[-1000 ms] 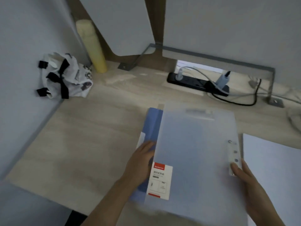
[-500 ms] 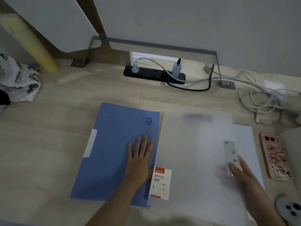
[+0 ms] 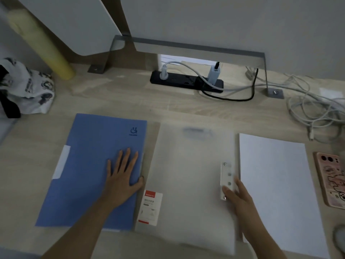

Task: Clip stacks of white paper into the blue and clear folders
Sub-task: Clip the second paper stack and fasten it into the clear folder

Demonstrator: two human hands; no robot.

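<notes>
A black power strip lies at the back of the pale wood-grain desk, with white and black cables trailing right. A yellow cylindrical roll leans far left above a crumpled black-and-white printed bag. A pink cartoon-cased phone lies at the right edge.

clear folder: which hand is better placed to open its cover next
Right, probably. The right hand already rests at the clip strip on the clear folder, beside the white paper. The left hand lies flat on the blue folder.
</notes>
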